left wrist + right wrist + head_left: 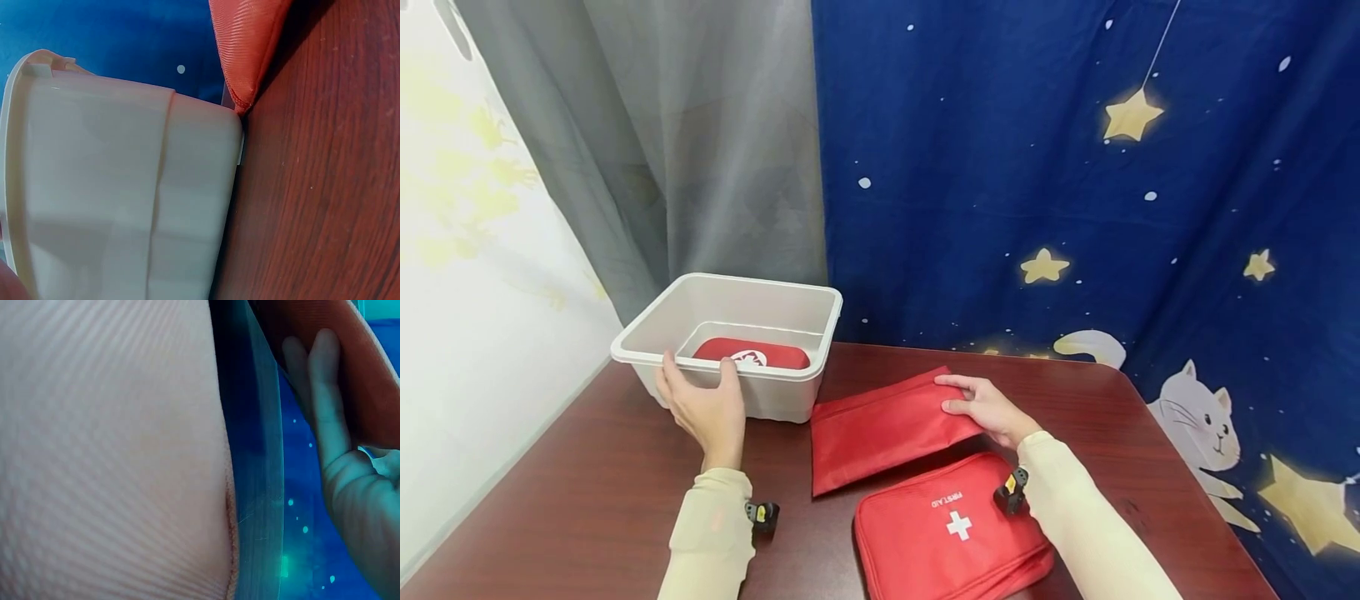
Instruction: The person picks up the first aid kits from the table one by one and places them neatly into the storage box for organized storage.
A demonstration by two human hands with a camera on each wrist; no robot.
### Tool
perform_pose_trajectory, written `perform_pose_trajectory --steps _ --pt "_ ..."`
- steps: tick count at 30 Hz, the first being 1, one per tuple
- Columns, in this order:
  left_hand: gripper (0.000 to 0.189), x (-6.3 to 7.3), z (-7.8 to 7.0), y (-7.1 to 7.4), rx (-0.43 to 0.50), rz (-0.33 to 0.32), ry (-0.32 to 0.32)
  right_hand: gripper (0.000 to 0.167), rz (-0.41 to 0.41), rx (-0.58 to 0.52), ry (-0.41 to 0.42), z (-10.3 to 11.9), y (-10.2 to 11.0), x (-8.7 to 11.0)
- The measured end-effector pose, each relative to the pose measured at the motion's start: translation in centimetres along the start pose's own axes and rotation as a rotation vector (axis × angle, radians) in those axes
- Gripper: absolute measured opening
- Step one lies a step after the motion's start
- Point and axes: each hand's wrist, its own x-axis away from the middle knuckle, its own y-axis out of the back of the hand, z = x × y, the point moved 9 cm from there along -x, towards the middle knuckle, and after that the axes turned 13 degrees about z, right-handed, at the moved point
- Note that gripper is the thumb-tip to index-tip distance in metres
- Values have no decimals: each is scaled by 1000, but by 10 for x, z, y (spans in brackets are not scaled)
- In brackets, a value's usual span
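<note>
My left hand [707, 412] holds the near rim of a pale plastic bin [778, 392], its fingertips at the edge. In the left wrist view, the bin's side wall [106, 169] fills much of the picture, with a bit of a finger at lower left. Inside the bin lies a red case [786, 357] with a white round emblem. My right hand [988, 411] grips a flat red pouch [880, 429] by its right end. The right wrist view shows fingers [328, 394] lying against the pouch [369, 394]. One pouch corner [244, 81] comes close to the bin's base.
A red first aid bag [917, 533] with a white cross lies on the dark wooden table [805, 542], nearer to me than the pouch, beneath my right wrist. Behind the table hang a grey curtain [745, 150] and a blue star-patterned curtain [962, 167]. A white wall [490, 333] borders the left.
</note>
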Motion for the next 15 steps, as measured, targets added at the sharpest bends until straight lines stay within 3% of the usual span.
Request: perform_pose_trajectory --steps 15 --pt "77 0 2 0 3 2 4 57 -22 -97 32 10 5 3"
